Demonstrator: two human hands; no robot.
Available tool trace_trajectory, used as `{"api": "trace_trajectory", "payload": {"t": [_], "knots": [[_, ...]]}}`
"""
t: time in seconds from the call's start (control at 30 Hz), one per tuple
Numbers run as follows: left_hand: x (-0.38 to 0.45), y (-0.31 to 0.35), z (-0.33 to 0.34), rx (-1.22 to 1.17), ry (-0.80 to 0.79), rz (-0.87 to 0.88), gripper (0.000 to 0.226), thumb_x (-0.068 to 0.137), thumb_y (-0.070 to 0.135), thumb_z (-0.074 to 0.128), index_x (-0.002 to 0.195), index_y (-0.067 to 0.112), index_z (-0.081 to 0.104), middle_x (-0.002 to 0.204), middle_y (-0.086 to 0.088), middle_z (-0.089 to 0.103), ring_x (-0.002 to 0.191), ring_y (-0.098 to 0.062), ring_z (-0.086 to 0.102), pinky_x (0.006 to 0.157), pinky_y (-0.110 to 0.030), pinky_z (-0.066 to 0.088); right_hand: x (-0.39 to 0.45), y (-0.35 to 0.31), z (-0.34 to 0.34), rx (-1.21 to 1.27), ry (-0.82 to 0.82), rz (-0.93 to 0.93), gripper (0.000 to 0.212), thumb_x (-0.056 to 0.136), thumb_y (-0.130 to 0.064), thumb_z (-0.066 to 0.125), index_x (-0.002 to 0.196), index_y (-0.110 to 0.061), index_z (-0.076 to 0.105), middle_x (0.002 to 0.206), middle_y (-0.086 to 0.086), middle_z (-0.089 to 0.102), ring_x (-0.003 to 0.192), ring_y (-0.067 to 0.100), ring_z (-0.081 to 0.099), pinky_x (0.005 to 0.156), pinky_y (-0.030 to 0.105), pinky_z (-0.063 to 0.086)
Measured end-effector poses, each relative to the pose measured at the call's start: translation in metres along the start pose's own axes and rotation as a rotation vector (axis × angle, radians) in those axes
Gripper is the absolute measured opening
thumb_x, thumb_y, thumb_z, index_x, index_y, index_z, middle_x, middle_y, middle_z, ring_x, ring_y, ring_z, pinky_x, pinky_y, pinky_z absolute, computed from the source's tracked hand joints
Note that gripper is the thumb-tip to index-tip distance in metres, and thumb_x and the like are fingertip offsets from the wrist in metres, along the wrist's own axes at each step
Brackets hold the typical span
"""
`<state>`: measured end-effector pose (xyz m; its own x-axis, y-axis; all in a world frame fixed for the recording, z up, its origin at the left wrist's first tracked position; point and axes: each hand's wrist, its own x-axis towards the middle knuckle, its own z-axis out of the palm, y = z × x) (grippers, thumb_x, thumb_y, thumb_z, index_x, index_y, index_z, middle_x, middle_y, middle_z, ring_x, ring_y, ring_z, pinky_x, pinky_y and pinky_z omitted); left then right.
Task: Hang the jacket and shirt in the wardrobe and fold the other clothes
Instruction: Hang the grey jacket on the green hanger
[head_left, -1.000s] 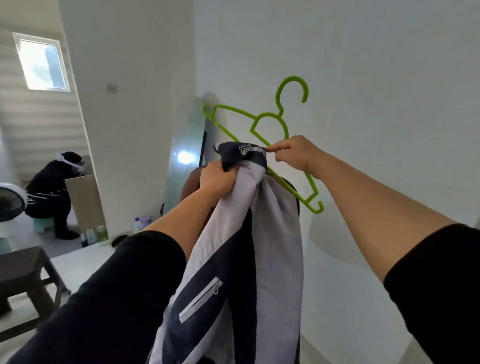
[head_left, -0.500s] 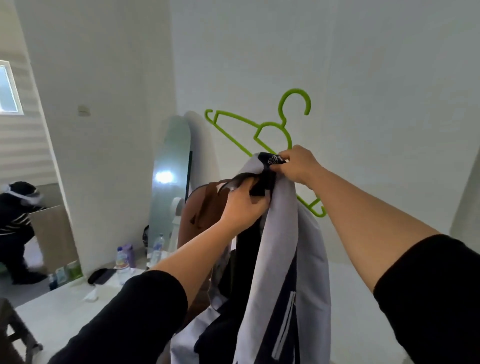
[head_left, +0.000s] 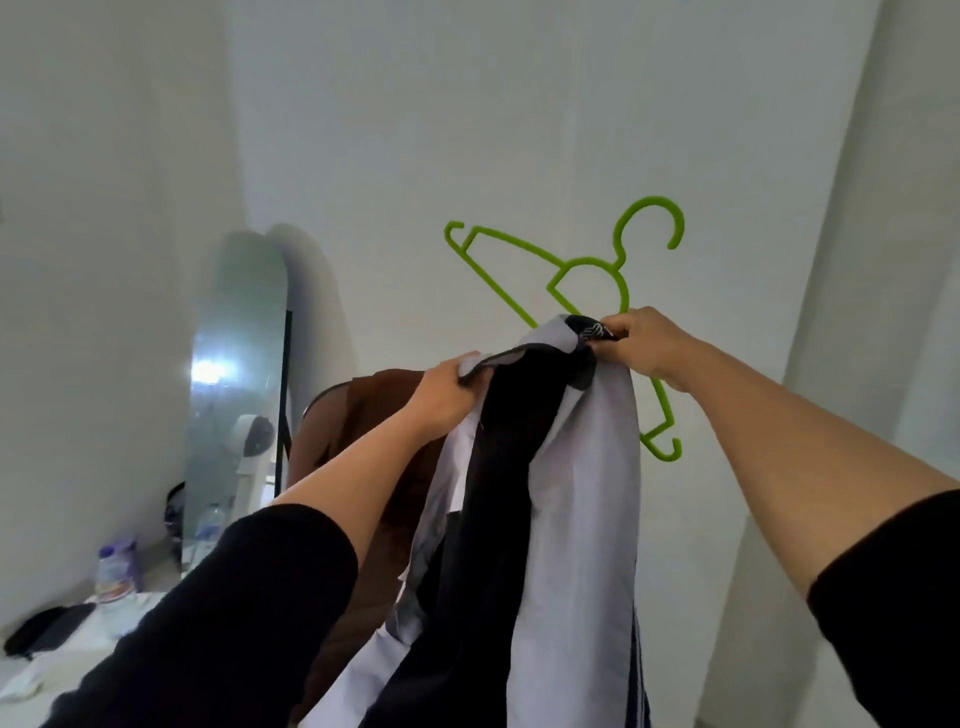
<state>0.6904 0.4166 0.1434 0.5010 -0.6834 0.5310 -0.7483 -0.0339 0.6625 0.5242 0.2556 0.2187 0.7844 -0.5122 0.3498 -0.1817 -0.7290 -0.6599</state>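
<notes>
Both hands hold the grey-and-black jacket (head_left: 582, 467) aloft before the white wall (head_left: 415, 130): right hand (head_left: 641, 340) pinches collar and green plastic hanger (head_left: 587, 270) together; left hand (head_left: 449, 392) grips the front edge. Since half a second ago, the left hand has drawn that edge leftward, spreading the jacket open. Mirror (head_left: 234, 374) stands left.

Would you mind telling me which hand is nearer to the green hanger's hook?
The right hand. It grips the jacket collar just below the green hanger hook; the left hand holds the jacket's edge lower and further left.
</notes>
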Motion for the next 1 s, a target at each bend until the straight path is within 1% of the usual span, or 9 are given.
{"api": "trace_trajectory", "payload": {"t": [0.07, 0.13, 0.23, 0.33, 0.47, 0.63, 0.77, 0.87, 1.0], "knots": [[0.011, 0.007, -0.007, 0.169, 0.142, -0.022, 0.025, 0.098, 0.02, 0.045, 0.113, 0.011, 0.063, 0.111, -0.011, 0.067, 0.105, -0.026, 0.058, 0.079, -0.017, 0.032, 0.0, -0.001, -0.006, -0.006, -0.026, 0.095, 0.023, 0.088, -0.016, 0.061, 0.108, -0.008, 0.067, 0.092, 0.002, 0.055, 0.079, 0.014, 0.047, 0.061, 0.019, 0.035], [0.021, 0.015, -0.012, 0.243, 0.187, 0.021, 0.024, 0.093, 0.008, 0.047, 0.108, 0.01, 0.065, 0.108, -0.014, 0.068, 0.104, -0.031, 0.059, 0.073, -0.014, 0.031, -0.001, -0.005, -0.006, 0.097, -0.051, 0.185, 0.042, 0.087, -0.032, 0.061, 0.124, -0.014, 0.059, 0.092, -0.003, 0.049, 0.073, 0.012, 0.04, 0.063, 0.022, 0.033], [0.028, 0.035, -0.01, 0.214, 0.062, 0.143, 0.036, 0.078, -0.006, 0.044, 0.092, 0.018, 0.067, 0.084, -0.005, 0.066, 0.086, -0.027, 0.064, 0.069, -0.027, 0.047, -0.002, -0.011, 0.01, 0.131, -0.119, 0.168, 0.057, 0.081, -0.052, 0.062, 0.128, -0.02, 0.057, 0.114, -0.005, 0.05, 0.101, 0.015, 0.043, 0.084, 0.028, 0.035], [0.032, 0.048, 0.003, 0.127, 0.051, 0.163, 0.026, 0.08, -0.002, 0.051, 0.094, 0.012, 0.068, 0.077, -0.003, 0.063, 0.074, -0.018, 0.058, 0.064, -0.025, 0.045, -0.002, -0.009, 0.032, 0.0, -0.165, 0.101, 0.025, 0.078, -0.044, 0.071, 0.084, -0.02, 0.069, 0.099, -0.003, 0.061, 0.094, 0.013, 0.053, 0.076, 0.025, 0.04], [0.029, 0.037, 0.016, -0.026, 0.141, 0.094, 0.01, 0.084, 0.012, 0.06, 0.093, 0.016, 0.063, 0.07, -0.003, 0.063, 0.063, -0.012, 0.052, 0.06, -0.023, 0.037, 0.006, 0.001, 0.043, -0.094, -0.129, 0.035, 0.037, 0.081, -0.023, 0.07, 0.055, -0.008, 0.049, 0.062, 0.005, 0.044, 0.059, 0.015, 0.04, 0.054, 0.024, 0.027], [-0.01, -0.024, 0.019, 0.151, -0.129, -0.048, 0.038, 0.084, 0.027, 0.067, 0.117, 0.022, 0.049, 0.086, 0.007, 0.061, 0.077, -0.007, 0.055, 0.074, -0.023, 0.041, 0.021, 0.018, 0.018, -0.091, -0.001, 0.03, 0.018, 0.082, -0.008, 0.065, 0.073, 0.007, 0.06, 0.076, 0.023, 0.054, 0.075, 0.019, 0.045, 0.061, 0.029, 0.035], [-0.021, -0.046, 0.007, 0.265, -0.058, -0.061, 0.007, 0.093, 0.016, 0.053, 0.098, 0.02, 0.058, 0.079, 0.0, 0.063, 0.066, -0.005, 0.053, 0.07, -0.021, 0.04, 0.036, 0.04, 0.0, -0.046, 0.054, 0.067, 0.022, 0.084, -0.007, 0.064, 0.099, 0.008, 0.068, 0.109, 0.026, 0.065, 0.104, 0.034, 0.06, 0.091, 0.043, 0.047], [-0.004, -0.033, -0.006, 0.346, -0.048, 0.03, 0.01, 0.095, 0.009, 0.046, 0.092, 0.016, 0.053, 0.09, -0.003, 0.058, 0.081, -0.013, 0.05, 0.074, -0.024, 0.036, 0.043, 0.049, 0.002, 0.011, 0.06, 0.079, 0.023, 0.086, -0.011, 0.064, 0.104, 0.002, 0.069, 0.113, 0.022, 0.064, 0.106, 0.031, 0.058, 0.095, 0.043, 0.045], [-0.002, -0.023, -0.003, 0.29, 0.035, -0.031, 0.014, 0.098, 0.008, 0.028, 0.096, 0.016, 0.04, 0.078, -0.012, 0.055, 0.069, -0.019, 0.045, 0.061, -0.029, 0.035, 0.056, 0.05, 0.0, 0.108, 0.056, 0.051, 0.023, 0.087, -0.013, 0.064, 0.104, 0.001, 0.068, 0.116, 0.021, 0.064, 0.106, 0.029, 0.058, 0.096, 0.044, 0.044]]}}
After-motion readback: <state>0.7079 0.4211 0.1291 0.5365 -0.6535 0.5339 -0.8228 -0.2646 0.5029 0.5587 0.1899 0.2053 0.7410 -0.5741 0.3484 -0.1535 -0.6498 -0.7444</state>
